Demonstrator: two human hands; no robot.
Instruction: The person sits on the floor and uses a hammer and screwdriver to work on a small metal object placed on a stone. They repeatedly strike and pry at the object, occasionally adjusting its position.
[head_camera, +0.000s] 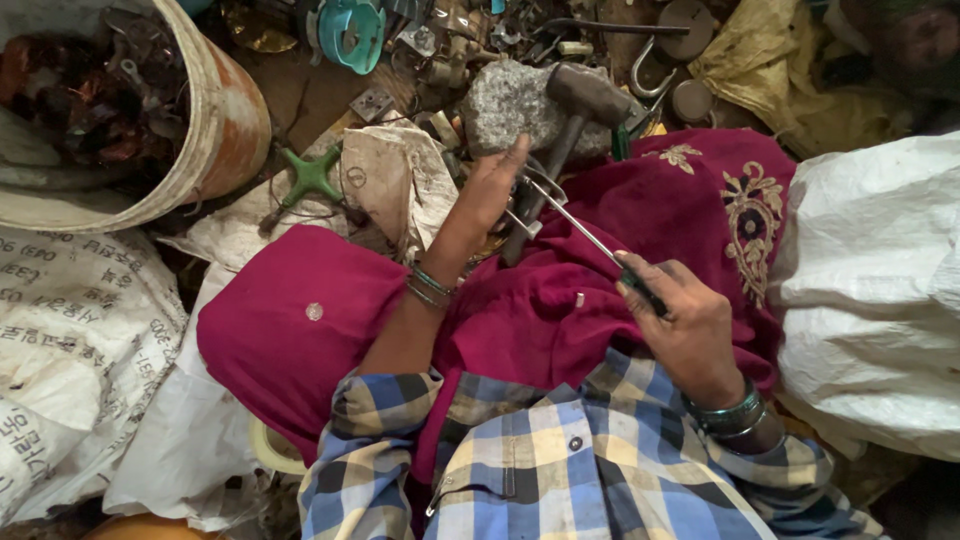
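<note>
Dim brown dirt floor (315, 95) littered with metal scrap (470, 35) at twelve o'clock, rusty white bucket (225, 125) at ten, printed white sacks (70, 330) at eight, plain white sack (870, 290) at three, yellow cloth (770, 70) at one

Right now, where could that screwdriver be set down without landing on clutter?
Barest: maroon cloth on the lap, left of left hand; also white sack beside right hand. Crowded: scrap metal around stone and hammer.
</note>
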